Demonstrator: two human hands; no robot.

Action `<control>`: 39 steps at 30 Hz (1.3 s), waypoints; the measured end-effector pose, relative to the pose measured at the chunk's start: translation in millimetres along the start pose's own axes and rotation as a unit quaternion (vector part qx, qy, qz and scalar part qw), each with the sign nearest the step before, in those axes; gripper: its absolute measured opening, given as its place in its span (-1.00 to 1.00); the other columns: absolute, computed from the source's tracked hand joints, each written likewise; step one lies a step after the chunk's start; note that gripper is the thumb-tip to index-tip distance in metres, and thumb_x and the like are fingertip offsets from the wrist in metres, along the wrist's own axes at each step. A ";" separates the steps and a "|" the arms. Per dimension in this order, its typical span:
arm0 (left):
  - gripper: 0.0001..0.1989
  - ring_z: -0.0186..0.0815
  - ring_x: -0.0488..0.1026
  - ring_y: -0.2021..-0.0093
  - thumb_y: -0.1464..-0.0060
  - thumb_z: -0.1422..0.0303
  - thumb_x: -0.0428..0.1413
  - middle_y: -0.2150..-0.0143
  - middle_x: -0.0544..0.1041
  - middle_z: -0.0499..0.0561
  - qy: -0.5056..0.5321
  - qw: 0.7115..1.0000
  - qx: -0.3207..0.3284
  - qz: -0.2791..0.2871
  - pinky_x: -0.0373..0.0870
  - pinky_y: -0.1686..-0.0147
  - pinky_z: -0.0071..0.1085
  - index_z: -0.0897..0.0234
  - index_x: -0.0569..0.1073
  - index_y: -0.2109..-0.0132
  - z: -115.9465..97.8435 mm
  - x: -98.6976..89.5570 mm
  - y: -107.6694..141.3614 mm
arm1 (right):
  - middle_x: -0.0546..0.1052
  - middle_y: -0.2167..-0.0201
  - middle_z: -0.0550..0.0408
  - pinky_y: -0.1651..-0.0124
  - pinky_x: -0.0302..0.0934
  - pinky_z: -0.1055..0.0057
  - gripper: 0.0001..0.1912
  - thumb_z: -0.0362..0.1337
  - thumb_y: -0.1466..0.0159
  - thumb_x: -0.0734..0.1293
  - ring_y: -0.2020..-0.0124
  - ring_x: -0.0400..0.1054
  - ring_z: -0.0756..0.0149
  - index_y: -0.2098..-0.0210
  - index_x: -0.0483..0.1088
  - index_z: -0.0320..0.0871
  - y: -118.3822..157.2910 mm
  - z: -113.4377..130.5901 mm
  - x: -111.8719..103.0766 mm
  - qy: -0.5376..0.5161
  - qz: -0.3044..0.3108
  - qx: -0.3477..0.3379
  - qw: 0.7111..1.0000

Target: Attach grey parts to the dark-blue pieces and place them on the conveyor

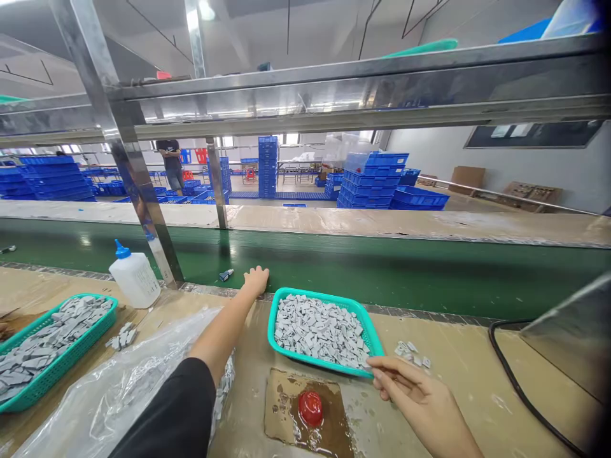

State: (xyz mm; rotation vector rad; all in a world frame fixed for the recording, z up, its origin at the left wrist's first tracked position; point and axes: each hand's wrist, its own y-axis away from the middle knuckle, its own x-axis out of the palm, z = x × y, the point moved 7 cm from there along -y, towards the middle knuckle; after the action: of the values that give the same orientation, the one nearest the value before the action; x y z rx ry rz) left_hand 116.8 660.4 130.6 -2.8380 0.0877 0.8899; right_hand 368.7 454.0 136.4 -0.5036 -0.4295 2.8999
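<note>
My left hand (pixel 256 280) reaches over the green conveyor belt (pixel 405 267), its fingers apart and holding nothing I can see. To its left on the belt lies a small dark-blue and grey part (pixel 226 275). My right hand (pixel 413 391) is pinched at the near right corner of a turquoise basket (pixel 329 364); whatever its fingertips hold is too small to make out. Small grey plastic pieces (pixel 317 331) fill that basket. In front of it, a round red object (pixel 310 408) sits on a wet brown pad (pixel 279 407).
A second turquoise basket (pixel 62 375) of grey pieces, a clear plastic bag (pixel 109 394) and a white squeeze bottle (pixel 136 280) stand left. Loose pieces (pixel 412 353) and a black cable (pixel 513 375) lie right. A metal post (pixel 138 191) rises beyond the bench; a person (pixel 170 162) stands far back.
</note>
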 end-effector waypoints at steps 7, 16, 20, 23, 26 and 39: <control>-0.75 -0.41 0.38 0.36 -0.11 0.33 -0.06 0.16 0.33 0.01 0.157 0.987 0.012 0.040 0.41 0.37 -0.42 0.28 0.28 0.06 -42.6 -10.2 57.7 | 0.52 0.62 0.02 0.43 0.37 0.37 -0.65 -0.09 0.16 0.39 0.56 0.42 0.17 0.43 0.48 -0.20 17.3 -25.8 -14.6 0.013 -0.095 0.183 0.978; -0.66 -0.35 0.39 0.31 0.01 0.22 0.03 0.33 0.33 -0.06 0.260 0.960 0.000 0.108 0.34 0.23 -0.35 0.19 0.29 0.07 -37.2 -24.3 154.8 | 0.51 0.55 -0.02 0.42 0.38 0.31 -0.71 -0.14 0.00 0.29 0.54 0.43 0.20 0.40 0.44 -0.24 27.4 -18.1 -7.2 0.100 -0.088 0.091 0.987; -0.65 -0.36 0.40 0.33 0.04 0.22 0.05 0.26 0.31 -0.04 0.320 0.940 -0.007 0.120 0.35 0.24 -0.32 0.19 0.29 0.08 -33.1 -14.7 152.2 | 0.48 0.46 -0.01 0.36 0.33 0.33 -0.79 -0.20 -0.04 0.27 0.50 0.38 0.26 0.41 0.42 -0.21 39.4 -7.9 -5.5 0.147 -0.117 0.059 0.980; -0.63 -0.37 0.41 0.34 0.06 0.25 0.07 0.23 0.31 -0.04 0.355 0.923 -0.013 0.146 0.37 0.26 -0.31 0.17 0.28 0.06 -33.7 -2.9 152.5 | 0.44 0.50 0.07 0.40 0.28 0.41 -0.87 -0.28 -0.08 0.23 0.51 0.33 0.33 0.47 0.39 -0.17 53.5 0.0 6.7 0.191 -0.101 0.008 0.976; -0.66 -0.37 0.41 0.33 0.06 0.26 0.08 0.25 0.29 -0.06 0.373 0.914 -0.027 0.160 0.38 0.26 -0.31 0.17 0.30 0.08 -31.1 4.4 155.2 | 0.40 0.55 0.11 0.47 0.23 0.46 -0.87 -0.34 -0.11 0.19 0.55 0.28 0.37 0.49 0.35 -0.17 64.3 -0.8 18.7 0.228 -0.076 -0.035 0.970; -0.65 -0.36 0.40 0.31 0.03 0.28 0.04 0.24 0.28 -0.05 0.332 0.931 -0.023 0.151 0.37 0.27 -0.34 0.18 0.27 0.05 -35.2 -1.9 159.8 | 0.42 0.44 0.04 0.35 0.24 0.38 -0.85 -0.41 -0.16 0.19 0.38 0.32 0.30 0.41 0.39 -0.15 71.8 6.3 55.2 0.244 0.119 -0.057 0.961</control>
State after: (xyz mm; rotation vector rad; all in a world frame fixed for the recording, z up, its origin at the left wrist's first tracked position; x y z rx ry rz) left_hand 118.2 496.9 137.7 -3.0811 0.6015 -0.0797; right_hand 307.1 396.2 103.2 -1.3299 -0.4835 2.8274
